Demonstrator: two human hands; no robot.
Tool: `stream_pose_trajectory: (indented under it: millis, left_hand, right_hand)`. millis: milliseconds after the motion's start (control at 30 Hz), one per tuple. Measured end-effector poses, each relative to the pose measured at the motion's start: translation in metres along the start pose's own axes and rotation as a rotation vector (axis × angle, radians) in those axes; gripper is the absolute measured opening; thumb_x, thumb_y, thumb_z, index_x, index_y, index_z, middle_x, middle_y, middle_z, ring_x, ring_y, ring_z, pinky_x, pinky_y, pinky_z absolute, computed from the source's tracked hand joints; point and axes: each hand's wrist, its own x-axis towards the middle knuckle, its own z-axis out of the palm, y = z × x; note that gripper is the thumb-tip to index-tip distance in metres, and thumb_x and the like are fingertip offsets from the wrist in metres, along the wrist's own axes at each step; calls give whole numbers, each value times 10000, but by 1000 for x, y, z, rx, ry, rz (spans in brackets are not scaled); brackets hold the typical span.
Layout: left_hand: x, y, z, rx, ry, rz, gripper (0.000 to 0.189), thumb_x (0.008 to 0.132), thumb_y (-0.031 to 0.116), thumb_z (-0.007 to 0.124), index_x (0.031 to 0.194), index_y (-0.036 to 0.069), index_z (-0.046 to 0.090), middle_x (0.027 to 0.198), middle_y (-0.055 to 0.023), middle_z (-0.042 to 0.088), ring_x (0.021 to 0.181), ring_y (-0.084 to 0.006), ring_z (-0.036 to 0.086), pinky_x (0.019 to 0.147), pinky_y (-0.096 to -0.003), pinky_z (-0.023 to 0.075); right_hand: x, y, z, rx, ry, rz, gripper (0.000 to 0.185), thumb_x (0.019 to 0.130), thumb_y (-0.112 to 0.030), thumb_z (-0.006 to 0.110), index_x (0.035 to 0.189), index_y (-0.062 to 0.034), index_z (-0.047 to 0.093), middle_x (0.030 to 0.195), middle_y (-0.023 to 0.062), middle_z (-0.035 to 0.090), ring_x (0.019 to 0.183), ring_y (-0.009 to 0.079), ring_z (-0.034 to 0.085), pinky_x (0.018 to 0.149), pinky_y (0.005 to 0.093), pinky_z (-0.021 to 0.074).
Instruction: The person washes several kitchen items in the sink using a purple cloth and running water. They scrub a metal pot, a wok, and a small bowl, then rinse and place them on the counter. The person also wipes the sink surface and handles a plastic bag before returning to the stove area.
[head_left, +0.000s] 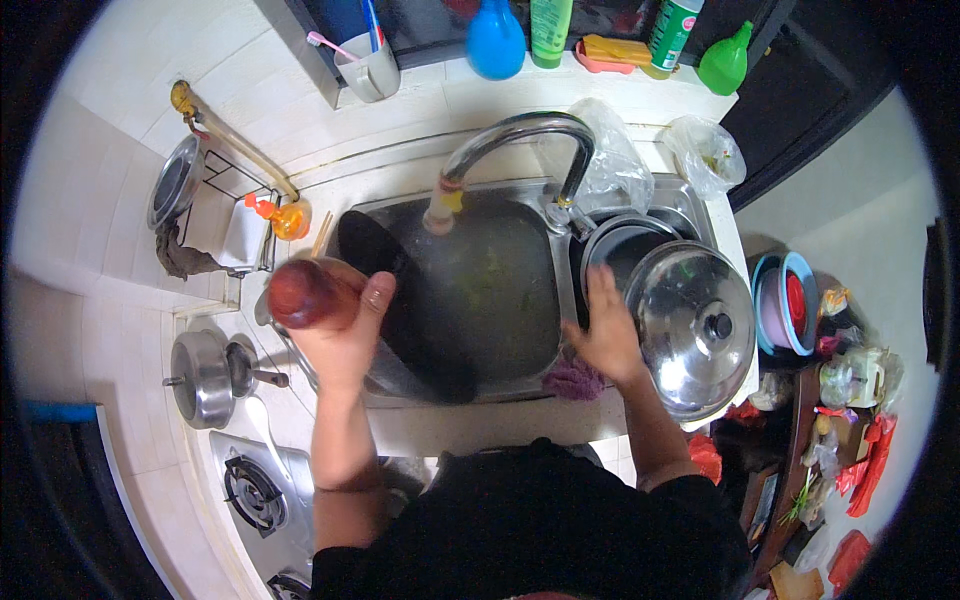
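Note:
My left hand (341, 330) is closed around a reddish-brown handle (311, 292) whose rounded end faces up at me. The handle seems to belong to a dark wok (409, 322), tilted on its side in the left part of the steel sink (450, 401). Cloudy water (495, 292) with greenish bits lies in the sink. My right hand (611, 330), slightly blurred, is empty with its thumb apart, over the sink's right edge. Beside it are a round metal basin (622, 247) and a shiny pot lid (675, 360) with a black knob. Below its palm rests a purple cloth (574, 379).
A curved faucet (525, 124) arches over the sink, its white nozzle (439, 217) above the water. Plastic bags (615, 165) lie behind it. An orange pump bottle (291, 220), a steel pot (206, 382) and a gas stove (259, 495) are leftward. Bottles (495, 41) line the ledge.

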Motion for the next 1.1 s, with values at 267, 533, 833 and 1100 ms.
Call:
stream_pose_trajectory:
  millis: [267, 533, 833, 1100]
  left_hand:
    - [51, 60, -28, -176, 76, 6, 234, 775, 55, 686, 858, 47, 468, 665, -45, 488, 537, -139, 474, 497, -276, 419]
    - [72, 67, -67, -520, 45, 12, 192, 831, 100, 632, 888, 53, 456, 630, -31, 455, 553, -154, 436, 594, -324, 385]
    - [55, 18, -133, -761, 135, -193, 157, 851, 166, 621, 866, 106, 476, 650, 5, 415, 645, -147, 439, 698, -347, 393]
    - [-68, -96, -188, -889, 631, -656, 293, 849, 278, 622, 634, 120, 503, 587, -24, 532, 627, -187, 556, 719, -401, 466]
  right_hand:
    - [76, 27, 9, -327, 146, 40, 330, 768, -228, 658, 1050, -72, 584, 1097, 130, 625, 1055, 364, 557, 948, 530, 340]
    - [60, 21, 57, 64, 315, -304, 186, 737, -48, 633, 922, -26, 639, 1003, 156, 648, 854, 324, 634, 760, 379, 499]
    - [131, 23, 148, 956, -382, 613, 192, 832, -238, 624, 908, -61, 620, 588, 1, 462, 406, 118, 389, 352, 281, 312]
    - [168, -7, 45, 948, -322, 524, 107, 830, -136, 628, 811, -34, 600, 582, -11, 463, 384, 85, 353, 329, 238, 239]
